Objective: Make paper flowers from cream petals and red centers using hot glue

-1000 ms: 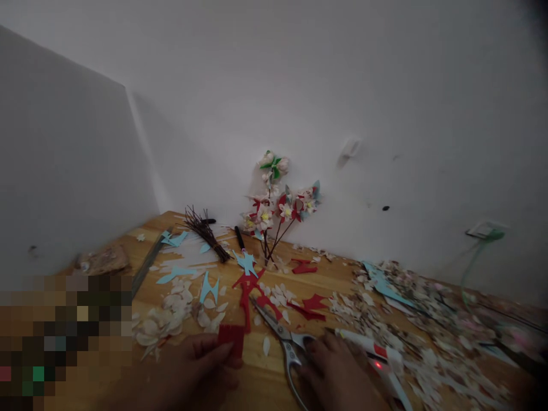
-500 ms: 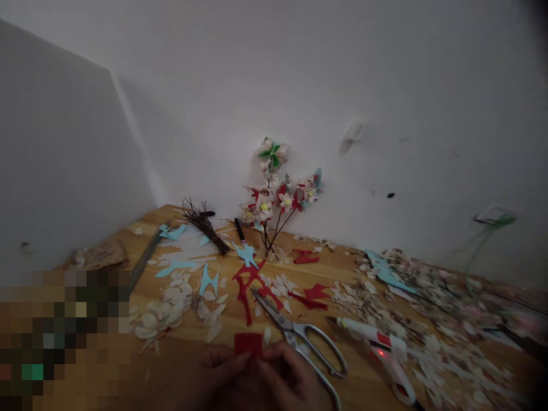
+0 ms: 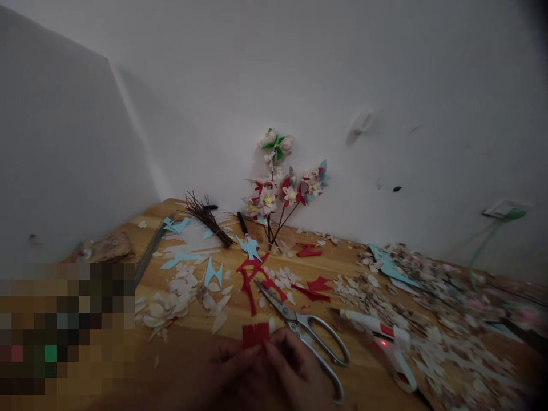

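Note:
At the front of the wooden table, a small red piece of paper or felt (image 3: pixel 256 334) with a fringed upper edge stands up between my fingertips. My left hand (image 3: pixel 229 362) pinches its lower left part, and my right hand (image 3: pixel 293 365) pinches the lower right. My fingers hide the bottom of the piece. Silver scissors (image 3: pixel 295 322) lie just beyond and beside my right hand, blades towards the far left. Red offcuts (image 3: pixel 248 288) and pale petals (image 3: pixel 285 278) are scattered beyond my hands.
A white glue gun (image 3: pixel 385 342) with a red light lies at the right. Petal heaps (image 3: pixel 445 337) cover that side. Handmade flowers (image 3: pixel 289 194) stand against the wall. Brown stems (image 3: pixel 209 220), a metal ruler (image 3: pixel 149 251) and blue offcuts (image 3: pixel 213 274) lie at the left.
The view has shifted slightly. The red piece, still held in both hands, now shows its fringed upper edge more clearly and sits slightly higher and further right in the picture.

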Demonstrator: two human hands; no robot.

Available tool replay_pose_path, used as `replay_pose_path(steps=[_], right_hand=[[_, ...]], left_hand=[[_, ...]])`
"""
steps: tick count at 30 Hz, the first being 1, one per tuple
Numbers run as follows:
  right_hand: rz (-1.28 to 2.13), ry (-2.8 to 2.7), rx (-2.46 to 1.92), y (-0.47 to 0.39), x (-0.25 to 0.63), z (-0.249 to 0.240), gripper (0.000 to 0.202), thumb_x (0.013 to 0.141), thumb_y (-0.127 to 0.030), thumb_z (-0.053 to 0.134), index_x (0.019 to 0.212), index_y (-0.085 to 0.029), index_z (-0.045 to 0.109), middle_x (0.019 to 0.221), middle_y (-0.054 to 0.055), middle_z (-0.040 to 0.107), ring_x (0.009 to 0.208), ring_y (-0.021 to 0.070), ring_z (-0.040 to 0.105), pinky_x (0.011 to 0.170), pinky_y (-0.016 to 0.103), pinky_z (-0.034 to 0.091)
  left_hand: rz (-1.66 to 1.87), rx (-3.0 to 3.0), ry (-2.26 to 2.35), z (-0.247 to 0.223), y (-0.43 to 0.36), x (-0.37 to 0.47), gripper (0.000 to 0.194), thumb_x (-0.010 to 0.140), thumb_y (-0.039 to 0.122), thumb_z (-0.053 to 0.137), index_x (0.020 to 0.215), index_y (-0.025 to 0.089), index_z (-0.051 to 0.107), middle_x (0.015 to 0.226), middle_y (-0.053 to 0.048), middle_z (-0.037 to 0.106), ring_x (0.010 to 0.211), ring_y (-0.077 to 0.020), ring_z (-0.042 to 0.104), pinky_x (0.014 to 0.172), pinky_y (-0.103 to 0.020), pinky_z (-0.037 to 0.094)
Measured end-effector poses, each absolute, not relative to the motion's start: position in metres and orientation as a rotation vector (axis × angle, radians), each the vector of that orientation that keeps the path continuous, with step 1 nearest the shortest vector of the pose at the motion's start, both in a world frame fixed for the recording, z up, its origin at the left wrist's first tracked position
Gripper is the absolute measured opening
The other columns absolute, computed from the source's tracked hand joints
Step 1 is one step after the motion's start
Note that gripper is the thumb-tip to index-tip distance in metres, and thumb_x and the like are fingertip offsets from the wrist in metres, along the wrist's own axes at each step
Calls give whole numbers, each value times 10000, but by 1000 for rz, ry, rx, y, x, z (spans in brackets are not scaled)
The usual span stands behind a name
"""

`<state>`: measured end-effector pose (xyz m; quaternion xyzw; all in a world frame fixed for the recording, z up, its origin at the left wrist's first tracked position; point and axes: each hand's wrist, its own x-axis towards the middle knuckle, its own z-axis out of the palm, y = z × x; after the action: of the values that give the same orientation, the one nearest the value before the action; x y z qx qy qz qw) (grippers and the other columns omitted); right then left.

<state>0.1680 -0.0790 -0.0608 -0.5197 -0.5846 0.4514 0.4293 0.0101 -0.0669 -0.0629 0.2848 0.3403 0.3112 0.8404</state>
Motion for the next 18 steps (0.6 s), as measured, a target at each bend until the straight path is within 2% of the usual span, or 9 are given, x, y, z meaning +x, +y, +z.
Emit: replay_pose_path(steps=[3,6,10,12,15,18], right_hand=[[1003,-1375,-1385,-75,175,-57,271,803,-474,496,715,-217,497,651,-36,456,612,149,459,564,238,382],[871,-1378,-1452,-72,183,-53,267,811,-469,450,706,-225,479,651,-24,475,616,167,478,549,252,385],[770,-1781,-1552,-73,187,-50,192,843,-341,432,735,-212,524,724,22,584,681,195,535,624,292,401],[708,-2004,-1598,-75,185,-48,158,846,-272,452,738,-203,544,756,39,616,697,201,546,636,301,397],[634,-2154,-1593,-77,181,-45,121,847,-207,481,754,-197,558,795,41,629,728,194,555,646,288,402],[640,-2189,-1575,-78,180,-44,95,842,-174,511,768,-195,566,804,30,628,747,183,561,659,274,410]], left_hand=[[717,641,731,-65,-68,11,327,614,469,742,660,152,677,535,7,689,456,-106,607,488,-201,436],[830,815,826,-67,-67,9,342,634,467,725,788,177,630,527,42,654,382,-94,546,402,-188,386],[980,995,911,-64,-64,2,247,727,434,649,780,207,568,542,77,551,417,-76,463,403,-176,338],[1021,1142,1004,-60,-62,-2,202,770,399,605,739,202,575,603,54,555,511,-97,494,469,-193,375],[1024,1425,1151,-54,-60,-8,130,751,321,629,825,215,612,745,7,614,680,-158,569,634,-261,440],[975,1580,1091,-54,-59,-11,251,673,218,681,916,234,624,935,-37,647,910,-230,585,826,-345,429]])
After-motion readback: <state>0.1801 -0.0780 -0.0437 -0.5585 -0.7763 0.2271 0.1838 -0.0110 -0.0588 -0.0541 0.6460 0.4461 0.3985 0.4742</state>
